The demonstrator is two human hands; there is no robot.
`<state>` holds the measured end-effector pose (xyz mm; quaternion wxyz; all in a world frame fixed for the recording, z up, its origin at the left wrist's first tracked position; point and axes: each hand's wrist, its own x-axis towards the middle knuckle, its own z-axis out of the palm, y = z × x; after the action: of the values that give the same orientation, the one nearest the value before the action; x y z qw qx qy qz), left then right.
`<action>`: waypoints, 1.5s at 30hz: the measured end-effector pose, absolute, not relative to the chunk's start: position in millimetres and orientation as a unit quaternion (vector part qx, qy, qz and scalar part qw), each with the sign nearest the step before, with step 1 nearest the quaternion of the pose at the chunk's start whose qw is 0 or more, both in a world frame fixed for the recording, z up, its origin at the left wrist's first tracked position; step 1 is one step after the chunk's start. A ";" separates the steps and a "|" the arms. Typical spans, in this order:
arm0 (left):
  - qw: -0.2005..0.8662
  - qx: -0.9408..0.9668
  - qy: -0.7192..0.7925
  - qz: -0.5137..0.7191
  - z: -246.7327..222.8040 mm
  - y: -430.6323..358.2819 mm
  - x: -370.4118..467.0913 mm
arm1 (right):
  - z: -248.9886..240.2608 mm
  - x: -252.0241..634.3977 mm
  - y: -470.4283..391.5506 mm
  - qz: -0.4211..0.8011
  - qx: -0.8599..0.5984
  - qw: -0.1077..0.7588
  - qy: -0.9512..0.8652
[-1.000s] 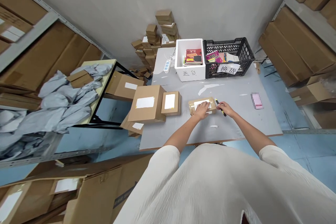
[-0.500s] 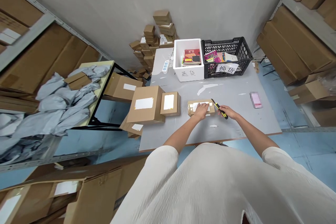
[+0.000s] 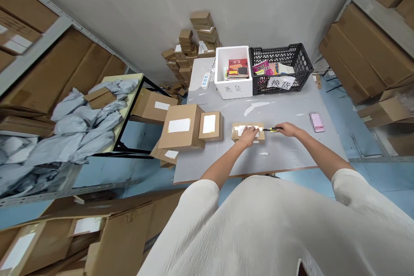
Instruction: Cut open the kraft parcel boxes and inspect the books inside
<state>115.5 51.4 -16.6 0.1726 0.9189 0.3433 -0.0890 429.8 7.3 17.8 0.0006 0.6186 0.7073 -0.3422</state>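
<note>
A small cardboard box [image 3: 237, 137] with a white label lies near the front of the grey table. On its top my left hand [image 3: 248, 136] rests flat, fingers stretched over the label. My right hand [image 3: 287, 129], just right of the box, is closed round a yellow and black box cutter [image 3: 274, 129]. The cutter points left, and its tip meets the box's right end; how deep the blade sits cannot be seen.
Left of the small box stand a larger carton [image 3: 181, 127] and a medium box [image 3: 211, 126]. Behind are a white bin [image 3: 233, 89] and a black crate [image 3: 281, 83] with books. A pink phone-like thing [image 3: 317, 122] lies right. Grey parcels [image 3: 80, 127] fill a side table.
My right hand has moved up and slightly right, turning the box cutter from slanted to nearly level, with its tip now at the box's right end. My left hand stays on the box.
</note>
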 end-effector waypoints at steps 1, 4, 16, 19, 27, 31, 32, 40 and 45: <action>0.170 0.920 0.341 -0.089 -17.1 51.1 114.4 | 18.1 427.2 10.3 -0.320 0.616 0.015 0.720; 0.166 0.923 0.337 -0.086 -18.4 49.6 111.4 | 17.3 417.4 17.5 -0.296 0.603 0.039 0.740; 0.179 0.917 0.346 -0.084 -15.2 47.5 112.1 | 0.1 425.4 -11.9 -0.550 0.595 -0.059 0.582; 0.179 0.916 0.349 -0.085 -14.8 46.7 111.9 | -5.4 426.4 -20.9 -0.574 0.596 -0.097 0.553; 0.191 0.916 0.341 -0.089 -13.1 49.3 111.7 | -13.9 400.3 -33.9 -0.532 0.616 -0.145 0.563; 0.181 0.917 0.342 -0.093 -12.6 48.3 110.9 | -15.0 398.9 -45.2 -0.551 0.598 -0.161 0.560; 0.178 0.918 0.342 -0.093 -12.7 47.7 110.7 | -14.8 400.5 -47.8 -0.559 0.594 -0.159 0.557; 0.175 0.920 0.340 -0.090 -13.9 48.1 112.1 | -18.7 387.5 -55.8 -0.540 0.634 -0.185 0.522; 0.186 0.913 0.352 -0.084 -13.6 46.7 112.5 | -21.3 386.2 -67.1 -0.582 0.613 -0.191 0.499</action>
<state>112.5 46.7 -13.6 0.1862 0.9134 0.3520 -0.0844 386.2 -67.1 -21.3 -0.1908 0.6129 0.4987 -0.5825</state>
